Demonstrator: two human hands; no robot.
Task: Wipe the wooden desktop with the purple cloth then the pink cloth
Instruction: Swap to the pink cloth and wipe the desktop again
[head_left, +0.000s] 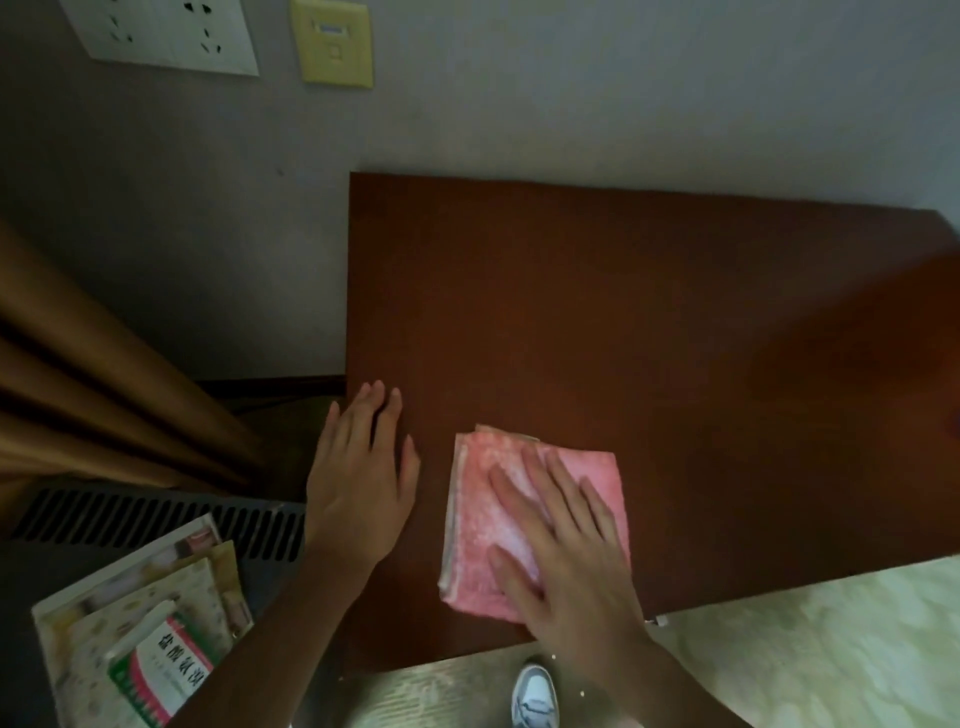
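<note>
Nearest the person, below the right wrist, a white and grey sneaker (535, 696) stands on the pale floor. Below and outward of the left forearm, a green, white and red medicine box (158, 675) lies on a stack of pale floral-patterned books (104, 618), which sits on a dark slatted unit (156, 514).

The right hand (566, 551) lies flat, fingers straight and slightly spread, pressing on the folded pink cloth (483, 499); it grips nothing. The cloth lies on the wooden desktop (649, 322) near its front edge, and most of it shows beyond and to the left of the hand.

The left hand (361, 478) rests open at the desktop's left edge, fingers straight, just beside the cloth and not touching it.

Left of that hand hangs a brown curtain (78, 374). Beyond both hands the bare desktop runs to the grey wall, where a white socket plate (166, 31) and a yellowed wall plate (332, 41) are mounted.
</note>
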